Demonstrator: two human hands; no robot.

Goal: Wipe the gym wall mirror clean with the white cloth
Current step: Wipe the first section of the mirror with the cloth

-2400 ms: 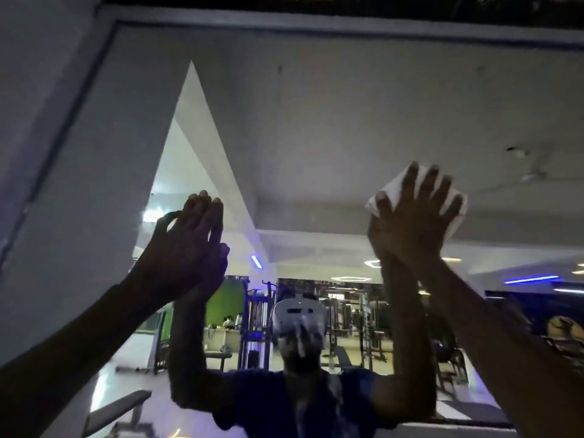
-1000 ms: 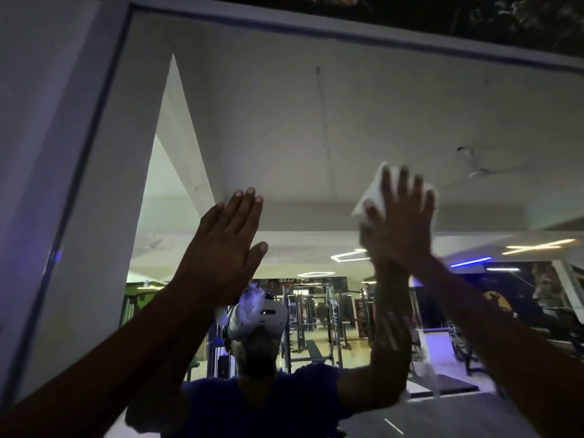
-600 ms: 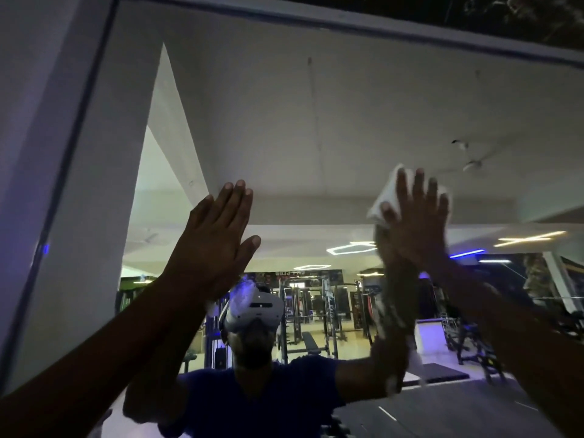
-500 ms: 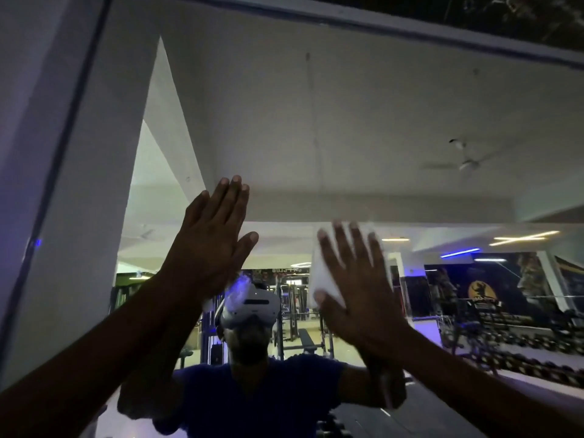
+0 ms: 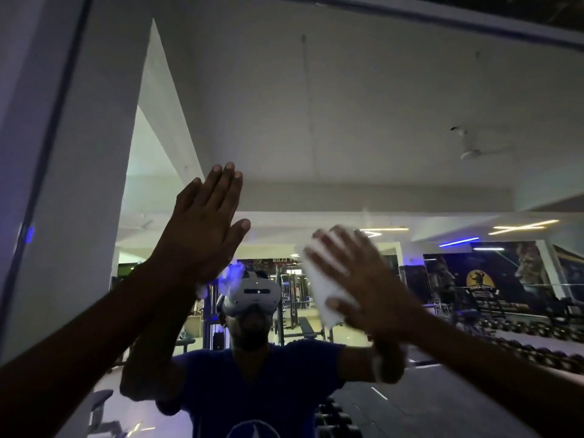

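The gym wall mirror point(image 5: 347, 115) fills the view and reflects a white ceiling and the gym floor. My right hand point(image 5: 357, 279) lies flat with spread fingers on the white cloth point(image 5: 319, 286) and presses it against the glass right of centre. The hand is blurred. Part of the cloth shows under and left of the fingers. My left hand point(image 5: 205, 229) rests flat on the mirror with straight fingers, left of the cloth and a little higher, holding nothing.
The mirror's dark frame runs along the top point(image 5: 442, 17) and down the left side point(image 5: 60, 121). A white wall point(image 5: 19, 90) lies left of it. In the reflection stand a person in a blue shirt with a headset point(image 5: 252, 294), gym machines and dumbbell racks.
My right hand has slid the cloth down and to the left across the glass, from upper right toward the centre. My left hand has stayed flat on the mirror in nearly the same spot.
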